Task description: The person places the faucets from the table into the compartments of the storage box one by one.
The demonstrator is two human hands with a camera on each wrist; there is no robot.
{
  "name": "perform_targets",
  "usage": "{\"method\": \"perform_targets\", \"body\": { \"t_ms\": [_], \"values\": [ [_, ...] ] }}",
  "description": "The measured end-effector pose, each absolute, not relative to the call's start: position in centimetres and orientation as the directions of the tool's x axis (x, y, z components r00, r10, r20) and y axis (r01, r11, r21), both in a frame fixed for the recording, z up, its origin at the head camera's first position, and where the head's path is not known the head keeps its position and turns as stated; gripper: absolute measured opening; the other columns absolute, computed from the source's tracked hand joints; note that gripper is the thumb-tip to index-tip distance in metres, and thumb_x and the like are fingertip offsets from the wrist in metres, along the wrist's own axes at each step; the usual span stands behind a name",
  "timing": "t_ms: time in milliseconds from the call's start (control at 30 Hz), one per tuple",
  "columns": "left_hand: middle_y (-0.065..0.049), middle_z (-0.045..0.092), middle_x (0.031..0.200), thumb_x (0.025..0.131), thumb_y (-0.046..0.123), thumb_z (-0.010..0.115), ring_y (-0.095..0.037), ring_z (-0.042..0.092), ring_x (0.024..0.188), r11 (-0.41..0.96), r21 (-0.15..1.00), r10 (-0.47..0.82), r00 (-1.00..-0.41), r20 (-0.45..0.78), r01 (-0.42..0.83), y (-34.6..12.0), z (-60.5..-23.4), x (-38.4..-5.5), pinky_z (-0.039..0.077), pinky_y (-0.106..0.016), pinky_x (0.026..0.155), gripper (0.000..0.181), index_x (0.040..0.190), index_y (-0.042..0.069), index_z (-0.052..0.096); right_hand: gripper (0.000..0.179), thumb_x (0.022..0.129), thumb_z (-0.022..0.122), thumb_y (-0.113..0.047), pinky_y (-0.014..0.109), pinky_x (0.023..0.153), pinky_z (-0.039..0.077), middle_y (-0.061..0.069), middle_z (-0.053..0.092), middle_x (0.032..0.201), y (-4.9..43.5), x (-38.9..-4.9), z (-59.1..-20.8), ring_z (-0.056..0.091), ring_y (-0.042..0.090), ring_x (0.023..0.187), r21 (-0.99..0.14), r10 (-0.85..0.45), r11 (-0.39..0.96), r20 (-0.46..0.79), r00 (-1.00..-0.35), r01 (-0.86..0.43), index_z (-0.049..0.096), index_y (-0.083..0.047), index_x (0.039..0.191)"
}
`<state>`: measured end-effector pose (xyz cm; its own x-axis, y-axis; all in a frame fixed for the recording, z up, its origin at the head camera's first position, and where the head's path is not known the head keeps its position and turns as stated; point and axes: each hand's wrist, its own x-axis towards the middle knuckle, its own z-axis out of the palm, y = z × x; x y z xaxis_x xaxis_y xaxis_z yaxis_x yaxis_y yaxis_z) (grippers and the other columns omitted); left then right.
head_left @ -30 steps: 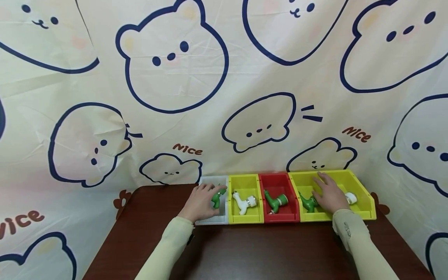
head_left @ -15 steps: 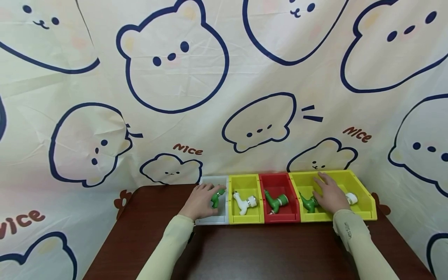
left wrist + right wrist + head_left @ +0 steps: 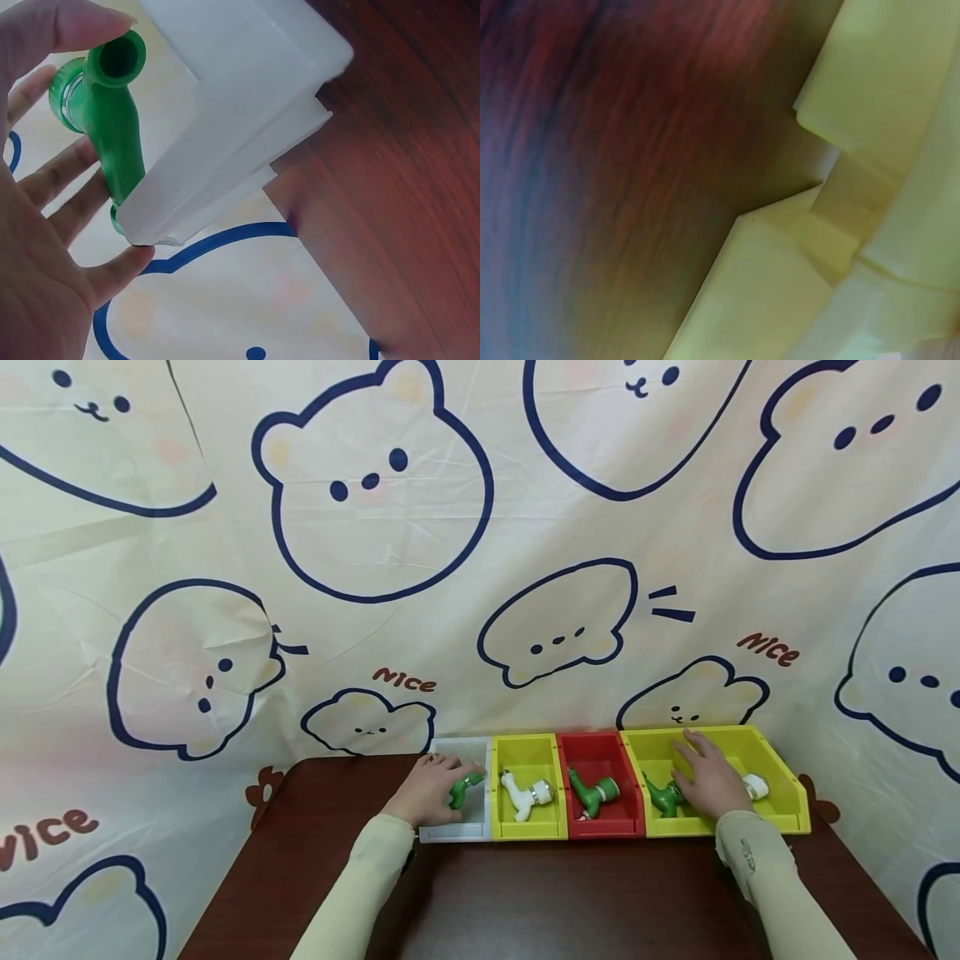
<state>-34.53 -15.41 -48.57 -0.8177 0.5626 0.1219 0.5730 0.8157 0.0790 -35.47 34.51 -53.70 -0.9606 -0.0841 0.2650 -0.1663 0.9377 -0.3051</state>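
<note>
Over the grey bin at the left end of the row, my left hand holds a green plastic tap. In the left wrist view the thumb presses near the open end of this tap, and the other fingers lie behind it. My right hand is in the wide yellow bin, fingers extended toward its back wall. A green tap lies to its left and a white piece to its right, partly covered. The right wrist view shows mostly the bin's yellow plastic.
Between the hands stand a narrow yellow bin with a white tap and a red bin with a green tap. All sit on a dark brown table before a printed cloth.
The green tap in my left hand has tilted from nearly upright to a more slanted pose. My right hand has stayed in place.
</note>
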Motion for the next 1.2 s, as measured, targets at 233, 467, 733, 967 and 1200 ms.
{"method": "perform_targets", "body": {
  "t_ms": [233,467,733,967,1200],
  "values": [
    [-0.002,0.066,0.125,0.075,0.031,0.09,-0.025,0.06,0.116,0.825,0.085,0.551,-0.829,0.097,0.558,-15.3,-48.6,-34.6,0.038,-0.06,0.114,0.079,0.147,0.03,0.056,0.056,0.099,0.066,-0.024,0.069,0.113,0.031,0.025,0.032,0.162,34.3,-35.3,-53.5,0.03,0.05,0.147,-0.31,-0.084,0.936,0.259,-0.962,-0.165,0.053,-0.001,0.149],
    [-0.006,0.065,0.139,0.075,0.035,0.091,-0.026,0.059,0.128,0.853,0.066,0.517,-0.855,0.027,0.518,-15.2,-48.5,-35.1,0.035,-0.057,0.119,0.082,0.146,0.016,0.055,0.055,0.099,0.066,-0.023,0.069,0.114,0.03,0.026,0.033,0.162,34.4,-35.4,-53.6,0.03,0.05,0.147,-0.308,-0.084,0.937,0.262,-0.961,-0.166,0.055,-0.001,0.148],
    [-0.004,0.067,0.136,0.076,0.031,0.089,-0.024,0.06,0.127,0.845,0.028,0.535,-0.845,-0.018,0.534,-15.0,-48.6,-35.7,0.035,-0.057,0.119,0.075,0.143,0.016,0.059,0.054,0.099,0.065,-0.024,0.069,0.114,0.029,0.025,0.031,0.163,34.5,-35.5,-53.6,0.029,0.05,0.148,-0.309,-0.084,0.937,0.25,-0.965,-0.162,0.056,-0.001,0.147],
    [-0.003,0.069,0.132,0.076,0.03,0.089,-0.024,0.061,0.123,0.83,-0.014,0.556,-0.83,-0.055,0.557,-14.6,-48.9,-36.2,0.038,-0.056,0.117,0.073,0.142,0.015,0.06,0.053,0.099,0.066,-0.023,0.069,0.114,0.03,0.025,0.032,0.163,34.7,-35.6,-53.7,0.029,0.05,0.147,-0.303,-0.087,0.938,0.257,-0.962,-0.166,0.057,0.0,0.146],
    [-0.002,0.07,0.129,0.077,0.033,0.089,-0.023,0.063,0.119,0.823,-0.076,0.559,-0.826,-0.075,0.564,-14.1,-49.5,-36.6,0.041,-0.053,0.114,0.069,0.138,0.015,0.062,0.053,0.099,0.066,-0.024,0.069,0.114,0.029,0.025,0.032,0.163,34.6,-35.5,-53.6,0.029,0.05,0.148,-0.309,-0.083,0.937,0.252,-0.964,-0.161,0.056,0.0,0.146]
  ]
}}
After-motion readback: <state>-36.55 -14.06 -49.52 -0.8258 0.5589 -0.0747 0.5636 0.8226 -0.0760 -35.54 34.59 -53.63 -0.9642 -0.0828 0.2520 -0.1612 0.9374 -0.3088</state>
